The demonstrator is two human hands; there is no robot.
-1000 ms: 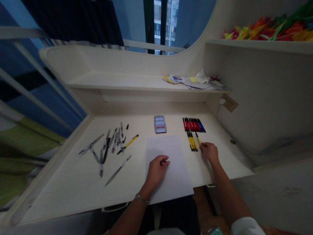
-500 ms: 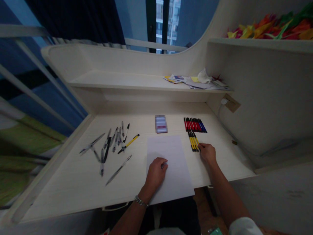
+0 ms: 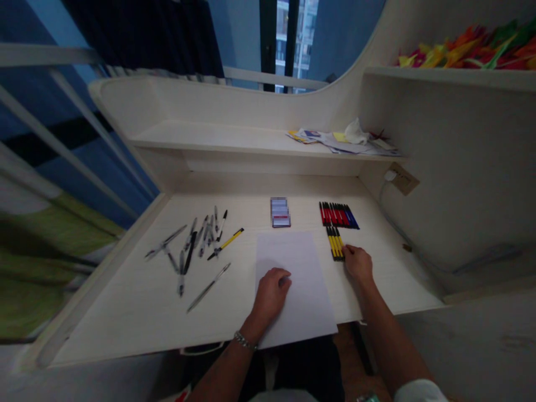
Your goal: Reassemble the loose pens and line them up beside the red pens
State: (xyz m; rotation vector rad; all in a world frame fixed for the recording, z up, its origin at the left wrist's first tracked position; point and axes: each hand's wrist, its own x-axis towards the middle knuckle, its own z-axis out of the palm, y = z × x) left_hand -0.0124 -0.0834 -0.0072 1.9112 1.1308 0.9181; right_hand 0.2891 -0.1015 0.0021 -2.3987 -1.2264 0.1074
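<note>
Curled right hand [image 3: 359, 263] against slim, straight, black-ended yellow pens [image 3: 336, 243]

The yellow pens [image 3: 335, 244] and red pens [image 3: 332, 214] look like smooth plastic, the loose pen [image 3: 208, 287] like clear plastic — while the sheet [image 3: 304, 307] seems matt paper, the desk [image 3: 125, 312] smooth painted wood, the bracelet [image 3: 244, 340] shiny metal, the curtain [image 3: 167, 36] cloth.

At the right I have a short row of yellow pens [image 3: 336, 243] with black ends, lying flat side by side, their far ends slanting slightly left; to their left, in the near middle, my white sheet of paper [image 3: 305, 285] lies flat, its long sides running near to far
</note>
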